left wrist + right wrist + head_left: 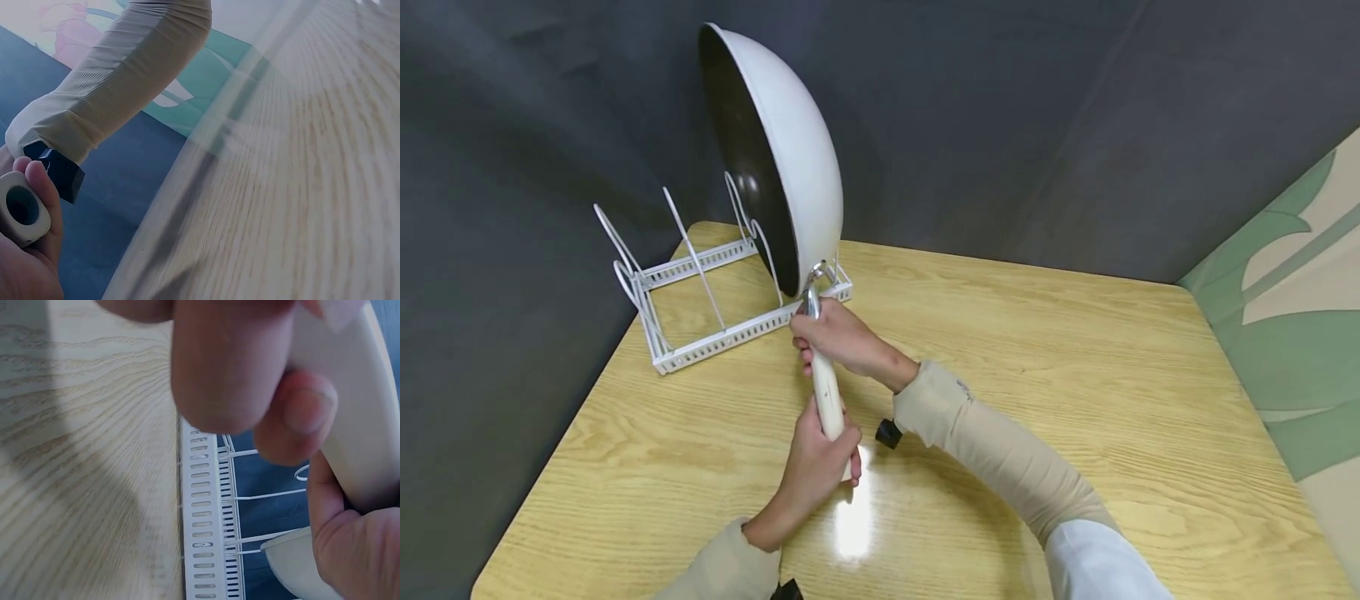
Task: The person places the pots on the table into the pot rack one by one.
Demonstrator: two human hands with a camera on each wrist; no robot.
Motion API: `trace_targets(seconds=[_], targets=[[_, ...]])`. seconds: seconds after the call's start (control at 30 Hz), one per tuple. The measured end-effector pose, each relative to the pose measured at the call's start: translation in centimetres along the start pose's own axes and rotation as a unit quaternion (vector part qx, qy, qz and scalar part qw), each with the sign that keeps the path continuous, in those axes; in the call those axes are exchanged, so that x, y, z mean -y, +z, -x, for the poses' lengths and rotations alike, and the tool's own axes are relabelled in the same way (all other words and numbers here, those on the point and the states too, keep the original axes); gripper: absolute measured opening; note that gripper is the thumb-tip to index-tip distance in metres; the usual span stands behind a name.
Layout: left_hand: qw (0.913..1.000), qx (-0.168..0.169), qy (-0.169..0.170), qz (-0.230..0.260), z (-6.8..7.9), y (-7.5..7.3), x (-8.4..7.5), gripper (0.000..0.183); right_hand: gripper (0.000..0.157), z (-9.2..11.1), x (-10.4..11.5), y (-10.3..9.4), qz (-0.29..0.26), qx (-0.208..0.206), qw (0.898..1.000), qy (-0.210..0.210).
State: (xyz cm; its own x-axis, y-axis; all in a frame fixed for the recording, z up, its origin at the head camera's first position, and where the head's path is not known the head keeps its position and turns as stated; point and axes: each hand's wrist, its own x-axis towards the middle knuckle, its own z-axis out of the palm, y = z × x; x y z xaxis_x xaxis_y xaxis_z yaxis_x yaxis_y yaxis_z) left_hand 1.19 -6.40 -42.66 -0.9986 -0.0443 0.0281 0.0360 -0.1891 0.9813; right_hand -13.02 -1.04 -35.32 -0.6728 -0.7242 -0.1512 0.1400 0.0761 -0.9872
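A large wok [801,142], white outside and dark inside, stands tilted on its side at the right end of a white wire rack [730,336]. Its rim sits down among the wire dividers. The pale handle [827,396] slants toward me, joined to the pan by a shiny metal neck [812,300]. My right hand [838,333] grips the handle's upper part, close to the neck. Lower down, my left hand [820,454] holds the handle near its end, thumb on top. The left wrist view shows the hollow handle end [24,206] poking out past the left fingers.
The rack's other wire dividers [692,250] rise left of the wok. A wooden table [1075,400] carries everything, with a dark curtain [1000,125] behind it. Black wrist devices [888,433] hang under both wrists. A green leaf-patterned surface [1315,333] lies at the right.
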Motion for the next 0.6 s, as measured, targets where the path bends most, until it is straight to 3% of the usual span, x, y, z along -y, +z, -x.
trace_targets(seconds=[0.6], targets=[[0.9998,0.009,-0.016,0.001,-0.39,-0.21,0.54,0.023,0.013,-0.72,-1.03,-0.23,-0.013,-0.002,1.0,0.011]])
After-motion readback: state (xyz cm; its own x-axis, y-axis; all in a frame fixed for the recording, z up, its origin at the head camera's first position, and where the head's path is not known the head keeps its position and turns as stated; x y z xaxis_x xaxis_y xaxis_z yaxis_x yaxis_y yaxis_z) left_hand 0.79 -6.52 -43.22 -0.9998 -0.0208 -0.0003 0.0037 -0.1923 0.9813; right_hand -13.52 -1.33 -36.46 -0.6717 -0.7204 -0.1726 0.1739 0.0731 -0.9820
